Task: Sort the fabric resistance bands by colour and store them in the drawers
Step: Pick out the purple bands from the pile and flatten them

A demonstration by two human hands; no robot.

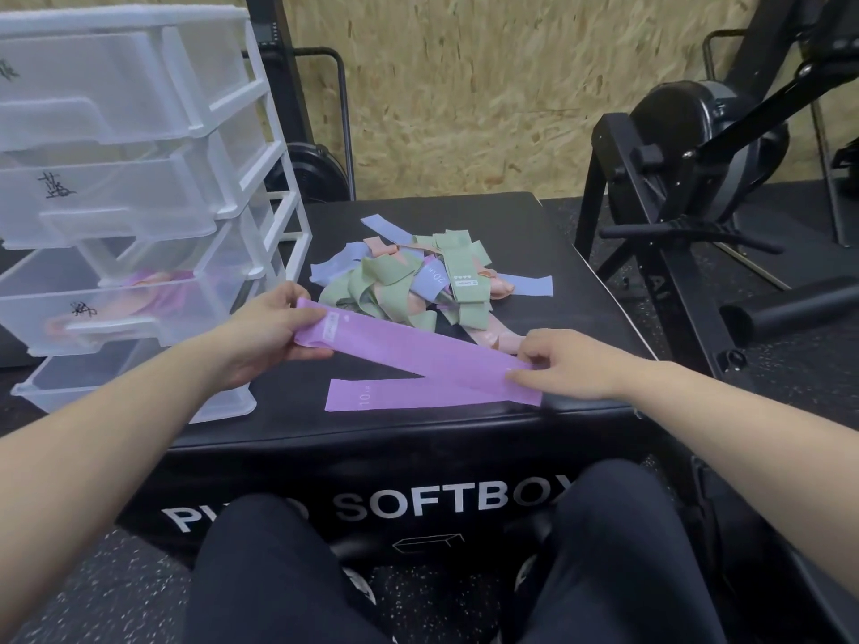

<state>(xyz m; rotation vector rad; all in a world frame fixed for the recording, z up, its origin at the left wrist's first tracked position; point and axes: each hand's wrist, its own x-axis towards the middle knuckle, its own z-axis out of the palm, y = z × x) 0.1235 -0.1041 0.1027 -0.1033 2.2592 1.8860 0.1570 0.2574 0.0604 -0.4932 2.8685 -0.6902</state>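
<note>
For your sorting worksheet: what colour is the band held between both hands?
Purple band, held by left hand and right hand; the head view shows it best.

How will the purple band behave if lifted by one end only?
Probably floppy: the purple band lies folded flat on the black box, so the free end would likely droop. It looks thin and light. The left hand and right hand both pinch it.

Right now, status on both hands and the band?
Left hand pinches one end of the purple band, right hand pinches the fold. Band half folded over the black box. Mixed pile unsorted behind. Third drawer open, nothing blocking.
</note>
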